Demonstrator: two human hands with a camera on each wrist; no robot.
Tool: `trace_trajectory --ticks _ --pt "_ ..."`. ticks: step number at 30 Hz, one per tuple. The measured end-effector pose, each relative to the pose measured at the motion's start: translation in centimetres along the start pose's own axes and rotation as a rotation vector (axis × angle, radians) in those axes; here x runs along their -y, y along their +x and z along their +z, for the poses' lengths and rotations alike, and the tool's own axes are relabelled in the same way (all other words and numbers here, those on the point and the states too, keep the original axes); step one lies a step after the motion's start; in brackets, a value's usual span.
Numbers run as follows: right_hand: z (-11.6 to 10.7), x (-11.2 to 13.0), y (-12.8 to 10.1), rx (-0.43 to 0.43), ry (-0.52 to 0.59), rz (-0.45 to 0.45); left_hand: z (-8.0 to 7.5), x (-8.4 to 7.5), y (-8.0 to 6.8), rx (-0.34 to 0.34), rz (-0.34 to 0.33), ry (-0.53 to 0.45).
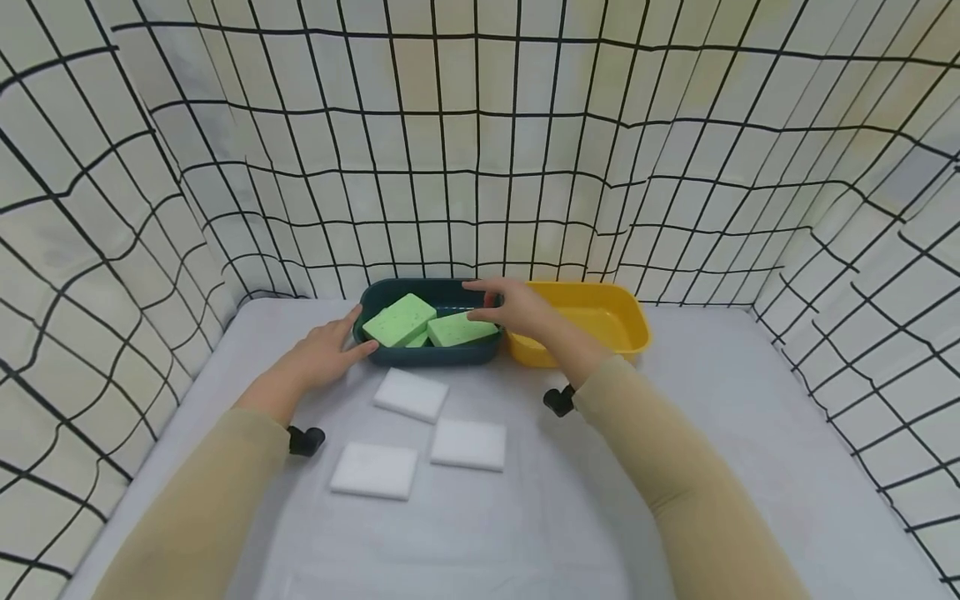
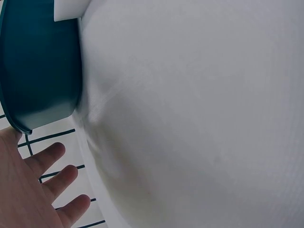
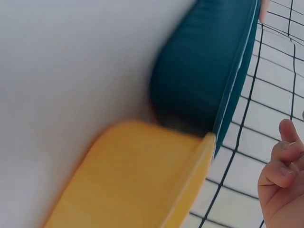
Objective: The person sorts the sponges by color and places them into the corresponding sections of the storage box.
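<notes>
A dark teal basin (image 1: 435, 357) stands near the back mesh with several green sponges (image 1: 400, 320) inside. My left hand (image 1: 324, 354) is at the basin's left end, fingers spread and straight, thumb and fingertips right at the rim. In the left wrist view, the left hand's fingers (image 2: 61, 185) extend beside the basin's end. Over the basin's right end is my right hand (image 1: 517, 310), thumb and index finger apart above a green sponge (image 1: 461, 329). A small red patch (image 1: 490, 298) shows between them. The right wrist view has the right hand's other fingers (image 3: 282, 164) loosely bent.
A yellow basin (image 1: 592, 321) adjoins the teal one on the right, partly behind my right forearm. Three white rectangular pads (image 1: 411, 394) lie on the white-covered table in front of the teal basin. Black wire mesh (image 1: 480, 175) encloses the back and both sides.
</notes>
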State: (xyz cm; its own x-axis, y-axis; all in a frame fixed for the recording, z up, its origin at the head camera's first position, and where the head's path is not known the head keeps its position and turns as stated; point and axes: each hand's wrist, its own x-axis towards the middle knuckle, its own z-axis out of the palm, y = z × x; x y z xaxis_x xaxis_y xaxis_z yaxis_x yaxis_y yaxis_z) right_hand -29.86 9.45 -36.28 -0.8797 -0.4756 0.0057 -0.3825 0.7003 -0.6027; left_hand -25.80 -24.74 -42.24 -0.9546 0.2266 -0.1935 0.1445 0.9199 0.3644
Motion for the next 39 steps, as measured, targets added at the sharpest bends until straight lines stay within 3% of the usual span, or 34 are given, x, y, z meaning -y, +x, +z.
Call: trace_trajectory --ticks 10,21,32,39 --pt "-3.2 -2.8 -3.8 -0.021 0.002 0.063 0.3 0.2 0.2 -0.008 -0.004 -0.011" --pt "-5.7 -7.7 -8.5 -0.081 0.009 0.126 0.3 0.3 0.2 -0.010 0.010 -0.017" --pt "-8.7 -13.2 -13.4 -0.138 -0.026 0.294 0.2 0.2 0.1 -0.015 0.014 -0.013" --pt "-9.6 -15.4 -15.7 -0.160 -0.001 0.359 0.3 -0.1 0.1 -0.014 0.023 -0.020"
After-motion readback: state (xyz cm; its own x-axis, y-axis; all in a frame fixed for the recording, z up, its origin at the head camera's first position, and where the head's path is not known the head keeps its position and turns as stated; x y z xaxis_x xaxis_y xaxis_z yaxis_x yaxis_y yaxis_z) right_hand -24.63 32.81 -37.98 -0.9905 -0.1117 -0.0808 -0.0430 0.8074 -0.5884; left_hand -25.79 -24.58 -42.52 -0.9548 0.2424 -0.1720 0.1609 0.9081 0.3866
